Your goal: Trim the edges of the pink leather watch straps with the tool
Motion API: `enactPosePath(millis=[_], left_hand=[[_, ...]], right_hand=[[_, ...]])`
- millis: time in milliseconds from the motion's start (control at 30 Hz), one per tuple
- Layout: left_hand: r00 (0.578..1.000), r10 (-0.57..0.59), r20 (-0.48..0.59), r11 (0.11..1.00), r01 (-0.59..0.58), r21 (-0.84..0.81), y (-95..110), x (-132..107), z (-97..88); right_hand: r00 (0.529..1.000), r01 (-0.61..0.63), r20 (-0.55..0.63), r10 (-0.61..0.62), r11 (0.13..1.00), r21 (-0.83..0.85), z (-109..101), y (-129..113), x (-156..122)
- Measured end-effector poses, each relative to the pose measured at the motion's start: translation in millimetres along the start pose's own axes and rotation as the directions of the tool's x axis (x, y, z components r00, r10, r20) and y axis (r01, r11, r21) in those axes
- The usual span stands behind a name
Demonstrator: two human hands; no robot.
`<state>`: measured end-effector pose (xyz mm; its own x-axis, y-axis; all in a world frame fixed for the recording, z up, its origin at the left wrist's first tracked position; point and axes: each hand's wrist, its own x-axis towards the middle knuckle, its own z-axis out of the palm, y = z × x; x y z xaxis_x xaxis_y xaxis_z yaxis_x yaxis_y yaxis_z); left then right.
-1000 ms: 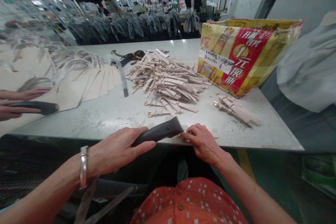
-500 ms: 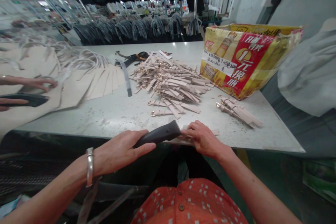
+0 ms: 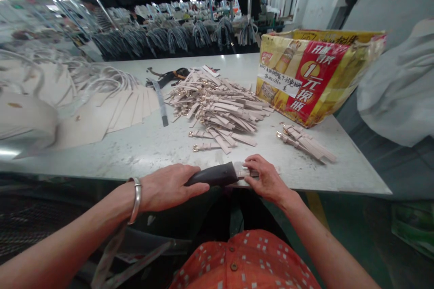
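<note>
My left hand point(image 3: 171, 185), with a silver bangle at the wrist, is closed around a dark, smooth piece shaped like a tool handle point(image 3: 217, 174). Its right end meets a pale buckle strap point(image 3: 241, 171) at the table's front edge. Thumb and fingers of my right hand point(image 3: 266, 178) pinch that strap, partly hiding it. Just beyond my hands, a few pale straps with gold buckles point(image 3: 206, 146) lie loose in front of a large heap of similar straps point(image 3: 220, 106).
Another small bunch of buckle straps point(image 3: 305, 142) lies at the right, before a yellow and red carton point(image 3: 288, 72). A grey strip point(image 3: 161, 104) and dark straps point(image 3: 169, 76) lie left of the heap. Pale flat panels with looped handles point(image 3: 125, 104) cover the table's left side.
My left hand and the dark piece have moved slightly right, the piece now lying more level. My right fingers have shifted on the strap. A co-worker's hands have left view at left.
</note>
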<state>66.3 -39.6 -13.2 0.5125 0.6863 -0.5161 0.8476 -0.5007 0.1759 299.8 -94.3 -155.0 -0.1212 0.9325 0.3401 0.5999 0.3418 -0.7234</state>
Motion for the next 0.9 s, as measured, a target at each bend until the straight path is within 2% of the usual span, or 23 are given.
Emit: enactPosePath(millis=[100,200,400,533,667,767,900], left_hand=[[0.998,-0.017,0.063,0.999,0.019,-0.041,-4.2,0.0,-6.5],[0.989,-0.057,0.134,0.995,0.068,-0.078,-2.3,-0.6,-10.6],[0.999,0.050,0.007,0.999,-0.050,-0.010,15.5,11.0,-8.2],[0.998,0.051,0.021,0.999,-0.051,-0.004,26.3,17.7,-9.6],[0.998,-0.007,0.069,0.994,0.014,-0.104,20.5,10.2,-12.4],[0.997,-0.038,0.072,0.992,0.046,-0.114,10.0,2.7,-11.2],[1.000,0.006,0.019,0.999,-0.005,-0.051,6.4,4.3,-4.8]], right_hand=[[0.999,-0.044,-0.021,0.043,0.995,-0.088,-0.1,1.4,-1.4],[0.998,-0.047,0.021,0.051,0.988,-0.148,-2.3,0.3,-1.5],[0.986,-0.007,0.162,0.032,0.988,-0.157,-12.7,-0.9,1.7],[0.971,0.022,0.238,0.012,0.990,-0.140,-21.5,-1.0,2.0],[0.972,0.043,0.235,-0.012,0.991,-0.125,-24.2,-2.4,0.6],[0.976,0.051,0.216,-0.022,0.990,-0.133,-21.9,-2.4,0.7],[0.972,0.072,0.233,-0.041,0.989,-0.125,-20.1,-0.8,2.2]])
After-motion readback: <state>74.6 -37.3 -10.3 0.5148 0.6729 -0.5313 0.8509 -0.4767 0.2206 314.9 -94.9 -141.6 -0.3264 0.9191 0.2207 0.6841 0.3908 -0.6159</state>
